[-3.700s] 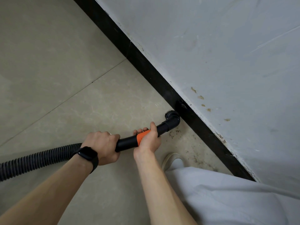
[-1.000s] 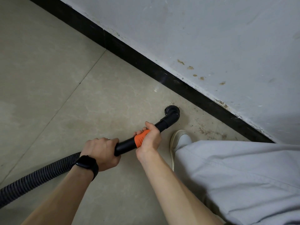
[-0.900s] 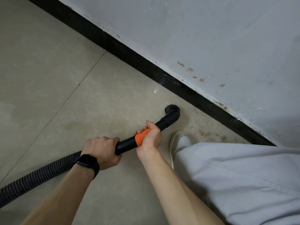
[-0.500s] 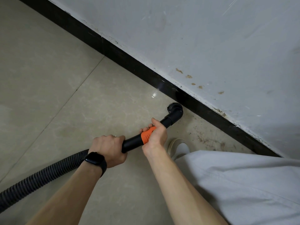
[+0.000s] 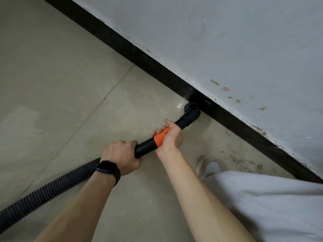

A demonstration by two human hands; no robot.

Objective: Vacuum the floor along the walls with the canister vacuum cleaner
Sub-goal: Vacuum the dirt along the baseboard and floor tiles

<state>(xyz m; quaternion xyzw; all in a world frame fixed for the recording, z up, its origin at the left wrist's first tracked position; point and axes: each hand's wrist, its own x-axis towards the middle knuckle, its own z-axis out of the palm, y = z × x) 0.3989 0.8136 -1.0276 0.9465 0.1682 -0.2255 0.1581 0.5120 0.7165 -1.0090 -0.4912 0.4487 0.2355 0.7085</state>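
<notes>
Reaching forward and down with both bare forearms, side by side, toward the foot of the wall [image 5: 227,41]. Gripping the rear of the black rigid tube [image 5: 146,148] with the left hand [image 5: 122,157], knuckles up, fingers curled fully round it just where the ribbed hose [image 5: 52,187] joins; wearing a black watch [image 5: 106,167] on that wrist. Clamping the right hand [image 5: 170,137] farther forward over the orange collar [image 5: 160,137], thumb laid along the top of the tube toward the tip. Holding the elbow nozzle [image 5: 191,113] down at the floor [image 5: 61,75], right against the black baseboard [image 5: 153,67]. Trailing the hose away to the lower left edge. Standing with a pale shoe [image 5: 208,165] and grey trouser leg [image 5: 271,206] near brown specks [image 5: 244,159] along the baseboard.
</notes>
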